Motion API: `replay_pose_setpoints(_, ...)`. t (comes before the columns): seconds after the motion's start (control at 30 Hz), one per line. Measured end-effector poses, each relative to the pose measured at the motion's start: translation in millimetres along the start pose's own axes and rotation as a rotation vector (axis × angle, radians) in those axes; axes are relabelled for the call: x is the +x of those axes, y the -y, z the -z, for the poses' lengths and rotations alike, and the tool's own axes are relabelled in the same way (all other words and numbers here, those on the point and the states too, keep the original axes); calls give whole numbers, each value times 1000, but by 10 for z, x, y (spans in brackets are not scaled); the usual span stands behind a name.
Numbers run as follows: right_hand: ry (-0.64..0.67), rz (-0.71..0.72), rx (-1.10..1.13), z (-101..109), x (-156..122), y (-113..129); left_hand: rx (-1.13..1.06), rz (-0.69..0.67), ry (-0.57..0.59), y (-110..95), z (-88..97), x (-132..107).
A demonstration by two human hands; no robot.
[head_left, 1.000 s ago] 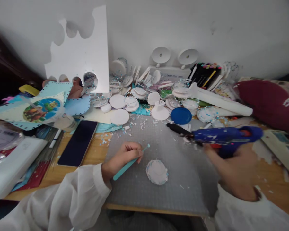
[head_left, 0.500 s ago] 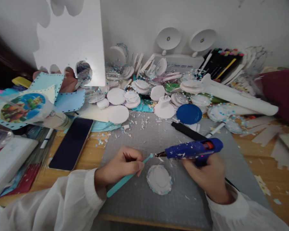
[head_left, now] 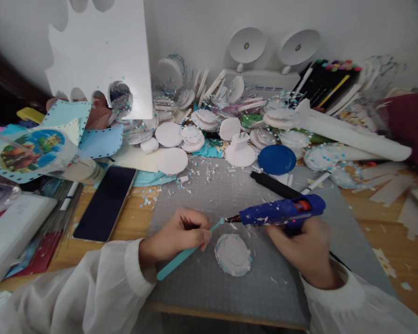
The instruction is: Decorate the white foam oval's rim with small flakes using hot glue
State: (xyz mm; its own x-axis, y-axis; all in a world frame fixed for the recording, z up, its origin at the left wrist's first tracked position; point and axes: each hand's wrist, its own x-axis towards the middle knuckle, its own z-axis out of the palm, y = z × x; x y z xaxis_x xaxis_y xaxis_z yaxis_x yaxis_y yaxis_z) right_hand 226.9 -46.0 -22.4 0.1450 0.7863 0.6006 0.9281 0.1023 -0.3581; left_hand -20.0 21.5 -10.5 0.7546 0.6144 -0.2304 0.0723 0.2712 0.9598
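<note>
On the grey gridded mat (head_left: 264, 292), I see a layered white disc (head_left: 232, 254), its rim (head_left: 244, 268) flecked pale blue. I have the left fingers (head_left: 199, 237) clamped on a slanting turquoise stick (head_left: 177, 263) and the right fingers (head_left: 277, 234) wrapped around the blue glue gun (head_left: 266, 213), its nozzle (head_left: 234, 219) at the stick's tip (head_left: 222, 221), no longer well apart as a second ago.

The left hand (head_left: 181, 234) pinches, the right (head_left: 301, 250) grips (forearms (head_left: 90, 283) slanting inward).
</note>
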Motion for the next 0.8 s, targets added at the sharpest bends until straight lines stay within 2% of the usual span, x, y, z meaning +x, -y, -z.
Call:
replay_pose_setpoints(0.13,21,16,0,17,22,28,-2,-9,5,9,14,-5)
replay_pose_setpoints(0.33,-24,45,-12,14,17,28,-10,0,1,-9,-2,3)
replay_pose_setpoints(0.5,10,44,0,0,-12,-28,-1,4,3,-11,5,0)
replay_pose_setpoints(0.8,-37,53,-71,-4,-29,-8,-5,7,6,-5,-1,16)
